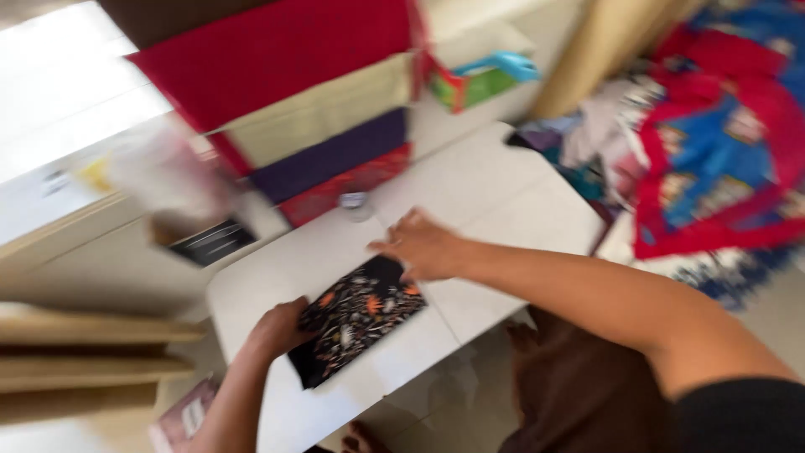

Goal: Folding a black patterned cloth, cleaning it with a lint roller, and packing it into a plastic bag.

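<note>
A folded black cloth (356,323) with orange and white patterns lies flat on a low white table (503,193). My left hand (277,327) grips its near left edge. My right hand (419,245) rests on its far right corner, fingers spread and pressing down. The picture is blurred by motion.
A stack of folded fabrics, red (268,54), cream (327,109), purple (331,155), stands at the table's far side. A small clear jar (356,204) sits beside it. A green box (478,84) lies behind. Colourful clothes (713,151) pile at the right. Cardboard pieces (84,361) lean at the left.
</note>
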